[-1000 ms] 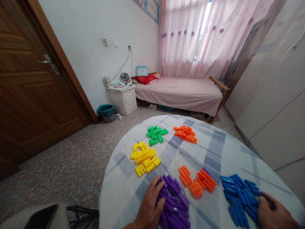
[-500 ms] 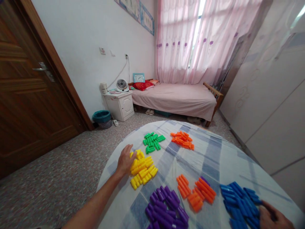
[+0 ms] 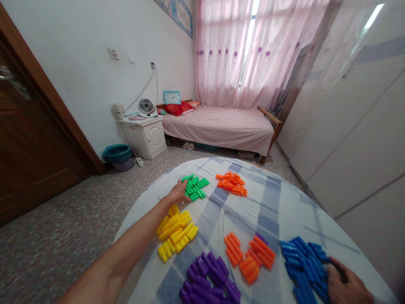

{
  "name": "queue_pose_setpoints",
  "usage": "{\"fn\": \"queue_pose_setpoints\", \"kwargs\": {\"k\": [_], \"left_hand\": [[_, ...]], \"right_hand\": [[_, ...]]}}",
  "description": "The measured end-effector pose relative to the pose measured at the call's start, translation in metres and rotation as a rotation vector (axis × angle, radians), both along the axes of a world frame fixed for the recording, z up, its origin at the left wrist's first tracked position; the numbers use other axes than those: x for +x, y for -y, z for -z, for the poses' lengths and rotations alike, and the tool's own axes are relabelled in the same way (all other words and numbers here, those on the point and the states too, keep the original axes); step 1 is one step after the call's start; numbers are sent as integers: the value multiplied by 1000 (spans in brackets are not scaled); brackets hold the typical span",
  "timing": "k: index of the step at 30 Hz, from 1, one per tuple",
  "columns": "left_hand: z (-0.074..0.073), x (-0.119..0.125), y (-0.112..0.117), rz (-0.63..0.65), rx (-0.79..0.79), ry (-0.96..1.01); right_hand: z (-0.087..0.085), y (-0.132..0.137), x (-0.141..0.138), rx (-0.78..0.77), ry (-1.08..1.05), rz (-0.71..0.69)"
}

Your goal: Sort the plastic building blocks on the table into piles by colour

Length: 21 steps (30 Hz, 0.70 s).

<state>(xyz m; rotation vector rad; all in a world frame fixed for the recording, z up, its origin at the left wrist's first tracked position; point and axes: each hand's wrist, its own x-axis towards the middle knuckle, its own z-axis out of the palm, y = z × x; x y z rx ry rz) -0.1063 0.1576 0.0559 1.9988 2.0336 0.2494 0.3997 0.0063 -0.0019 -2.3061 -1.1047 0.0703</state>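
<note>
My left hand reaches to the left edge of a pile of green plastic pieces, small tubes like pen caps. Its thumb and fingers are apart against the outer pieces, with nothing visibly lifted. Just nearer lies a pile of yellow pieces, partly behind my left forearm. At the lower right, my right hand rests against the right side of a pile of blue tubes. Its thumb and forefinger are apart, and the other fingers are partly hidden.
Purple pieces lie at the near edge, with orange tubes and a purple one beside them. Another orange pile sits at the far side. The round table wears a checked cloth. A bed stands beyond.
My left hand has moved away from the yellow pile, forward to the green pile. The view has shifted right. My right hand stays by the blue tubes.
</note>
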Motion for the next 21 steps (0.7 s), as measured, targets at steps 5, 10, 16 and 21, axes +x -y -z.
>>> {"fn": "queue_pose_setpoints", "kwargs": {"k": [5,10,16,21], "left_hand": [[-5,16,-1,1,15,-32],[-29,53,26,9,239,-95],[-30,170,60,525,116,300],[-22,251,70,516,-43,135]], "right_hand": [[-16,2,-17,-61,-9,49],[-14,3,-19,-28,-17,48],[-15,3,-19,-45,-41,64],[-14,3,-18,-32,-31,46]]}}
